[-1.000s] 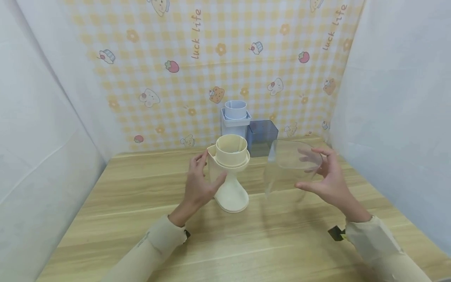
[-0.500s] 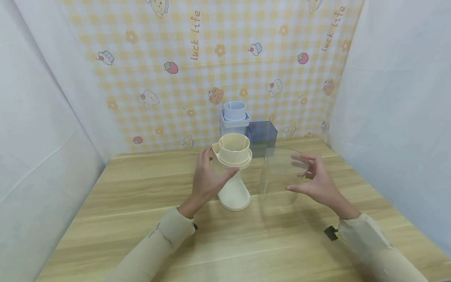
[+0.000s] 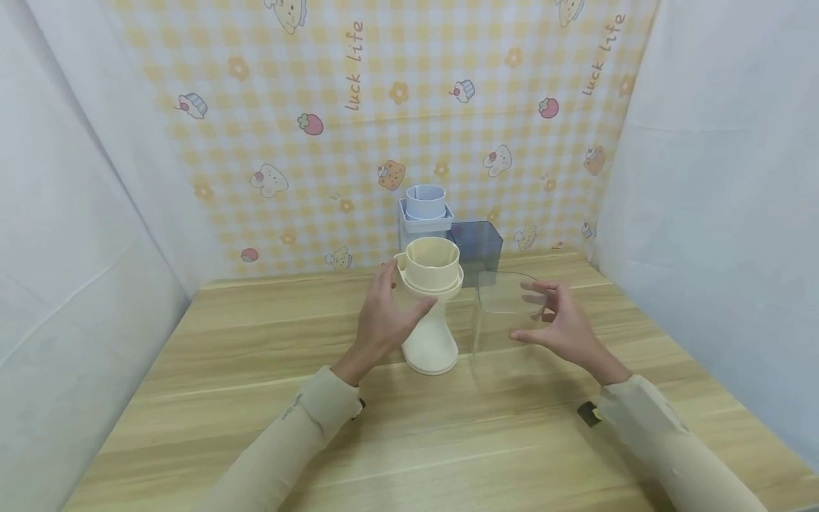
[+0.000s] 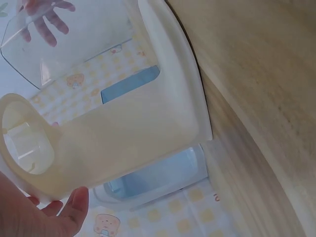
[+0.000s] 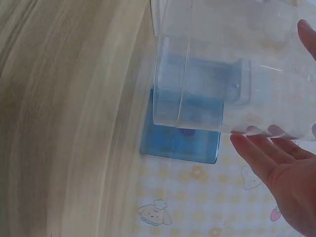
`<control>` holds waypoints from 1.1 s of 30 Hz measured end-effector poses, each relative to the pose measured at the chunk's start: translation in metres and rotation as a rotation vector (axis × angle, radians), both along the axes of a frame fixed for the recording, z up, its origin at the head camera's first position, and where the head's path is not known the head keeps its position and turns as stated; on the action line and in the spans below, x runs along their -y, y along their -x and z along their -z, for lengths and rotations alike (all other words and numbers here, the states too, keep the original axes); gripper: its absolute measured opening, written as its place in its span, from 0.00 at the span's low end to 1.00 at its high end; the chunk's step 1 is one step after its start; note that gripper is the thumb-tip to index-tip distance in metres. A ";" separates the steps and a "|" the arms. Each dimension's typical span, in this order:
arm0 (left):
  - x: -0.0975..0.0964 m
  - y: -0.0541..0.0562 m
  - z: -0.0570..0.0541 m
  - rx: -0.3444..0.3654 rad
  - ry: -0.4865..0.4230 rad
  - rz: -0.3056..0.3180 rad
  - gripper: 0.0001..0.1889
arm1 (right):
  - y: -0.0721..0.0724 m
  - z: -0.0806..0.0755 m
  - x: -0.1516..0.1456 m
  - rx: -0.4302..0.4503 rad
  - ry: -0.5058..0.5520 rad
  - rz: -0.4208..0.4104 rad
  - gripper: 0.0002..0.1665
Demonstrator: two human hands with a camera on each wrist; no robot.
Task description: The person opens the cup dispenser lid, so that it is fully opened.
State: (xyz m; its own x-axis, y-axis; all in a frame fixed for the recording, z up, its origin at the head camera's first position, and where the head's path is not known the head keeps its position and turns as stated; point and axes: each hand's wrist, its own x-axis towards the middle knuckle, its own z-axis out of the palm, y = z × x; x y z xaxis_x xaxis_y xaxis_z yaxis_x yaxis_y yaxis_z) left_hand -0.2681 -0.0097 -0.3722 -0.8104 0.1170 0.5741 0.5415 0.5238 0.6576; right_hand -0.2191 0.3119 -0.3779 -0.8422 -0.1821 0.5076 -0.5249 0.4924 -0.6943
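Note:
A cream plastic dispenser stand (image 3: 430, 348), with a round open cup on top and a rounded foot below, stands upright near the table's middle. My left hand (image 3: 389, 316) grips its upper part from the left, thumb in front and fingers behind. To its right, my right hand (image 3: 563, 331) holds a clear plastic container (image 3: 502, 306) between thumb and fingers, apart from the stand. In the right wrist view, fingertips press the side of the clear container (image 5: 207, 94). Whether the stand's foot touches the wood is hard to tell.
Behind the cream stand is a similar pale blue dispenser stand (image 3: 426, 222), close to the checked backdrop (image 3: 307, 213). Beside it sits a translucent dark blue box (image 3: 478, 249). White cloth walls (image 3: 716, 185) border the wooden table (image 3: 256, 355) left and right.
My left hand and the cream stand have shifted slightly right and away from me. The clear container in my right hand has moved left, closer to the stand.

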 end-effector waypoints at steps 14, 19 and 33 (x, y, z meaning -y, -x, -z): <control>-0.008 0.014 -0.006 -0.025 0.133 -0.030 0.48 | 0.007 -0.009 0.012 0.064 -0.032 -0.018 0.54; -0.011 0.019 -0.007 -0.011 0.151 -0.034 0.48 | 0.024 0.006 0.004 0.103 0.000 -0.022 0.54; -0.013 0.030 -0.011 -0.046 0.236 -0.075 0.44 | 0.062 0.024 -0.011 0.119 0.062 -0.033 0.57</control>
